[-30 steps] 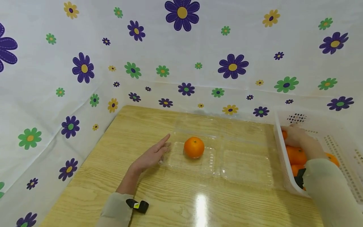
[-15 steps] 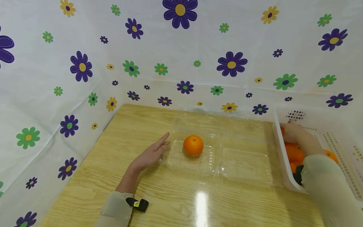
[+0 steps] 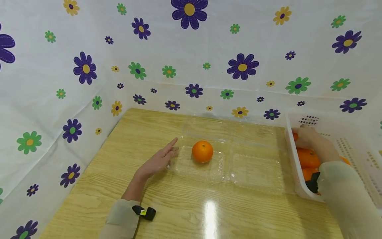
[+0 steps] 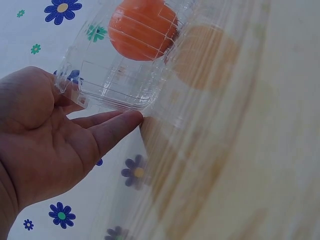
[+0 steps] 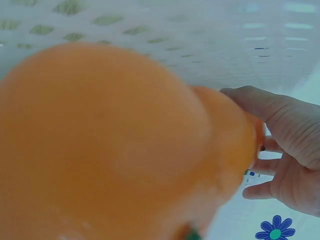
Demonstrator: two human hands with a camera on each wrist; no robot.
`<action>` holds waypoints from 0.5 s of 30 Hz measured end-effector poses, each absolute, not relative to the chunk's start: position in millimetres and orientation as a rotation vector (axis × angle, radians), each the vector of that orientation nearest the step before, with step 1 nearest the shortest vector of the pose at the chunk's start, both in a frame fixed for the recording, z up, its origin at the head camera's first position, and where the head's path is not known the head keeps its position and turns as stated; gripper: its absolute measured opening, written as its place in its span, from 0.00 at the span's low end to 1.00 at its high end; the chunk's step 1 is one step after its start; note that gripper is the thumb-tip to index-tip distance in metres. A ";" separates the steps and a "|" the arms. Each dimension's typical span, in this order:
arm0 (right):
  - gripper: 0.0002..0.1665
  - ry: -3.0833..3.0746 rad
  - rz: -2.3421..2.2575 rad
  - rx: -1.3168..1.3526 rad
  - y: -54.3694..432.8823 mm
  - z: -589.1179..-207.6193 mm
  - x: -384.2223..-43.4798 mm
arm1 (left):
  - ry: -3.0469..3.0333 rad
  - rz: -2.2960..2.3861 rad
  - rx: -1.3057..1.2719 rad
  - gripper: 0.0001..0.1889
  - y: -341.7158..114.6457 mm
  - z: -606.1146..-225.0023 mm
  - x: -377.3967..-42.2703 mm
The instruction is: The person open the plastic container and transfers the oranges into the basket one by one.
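One orange [image 3: 202, 151] sits in the left one of two clear plastic clamshell boxes [image 3: 256, 171] on the table. My left hand [image 3: 156, 162] is at that box's left end, fingers nearly straight and touching its edge; in the left wrist view the fingertips [image 4: 132, 119] meet the box's end wall, and the thumb is partly hidden behind the rim. At the right, my right hand [image 3: 307, 137] reaches into a white plastic basket [image 3: 293, 166] of oranges. Its thumb and fingers [image 5: 260, 192] lie around an orange [image 5: 257, 131] at the basket's far left corner, partly hidden by nearer oranges.
Further oranges [image 3: 308, 158] lie in the basket under my right wrist. The raised basket wall stands between them and the boxes. A white flowered sheet [image 3: 209, 49] hangs behind and to the left of the wooden table [image 3: 179, 205].
Both hands keep almost the same place, the left at the box edge, the right in the basket. The head view has shifted slightly.
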State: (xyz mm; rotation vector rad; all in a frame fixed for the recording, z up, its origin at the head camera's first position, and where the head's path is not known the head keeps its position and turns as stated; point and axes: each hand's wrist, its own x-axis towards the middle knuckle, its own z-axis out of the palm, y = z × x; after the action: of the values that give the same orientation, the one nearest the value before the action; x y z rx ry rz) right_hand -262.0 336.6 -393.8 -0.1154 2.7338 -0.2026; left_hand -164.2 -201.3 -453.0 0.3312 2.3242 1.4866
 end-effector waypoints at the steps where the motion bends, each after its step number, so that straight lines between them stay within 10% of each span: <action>1: 0.44 2.741 -0.194 -0.125 336.8 -392.1 -261.6 | 2.317 1.493 0.329 0.30 -200.9 -453.0 -164.4; 15: 0.46 2.756 -0.263 -0.046 337.6 -363.8 -254.2 | 2.331 1.477 0.367 0.30 -200.9 -455.0 -166.6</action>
State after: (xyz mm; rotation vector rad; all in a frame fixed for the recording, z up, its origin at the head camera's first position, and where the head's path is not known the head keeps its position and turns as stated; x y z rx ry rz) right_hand -254.2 337.6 -363.8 -0.0460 2.7555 -0.2628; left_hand -166.6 -200.9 -455.0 0.3668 2.3313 1.4765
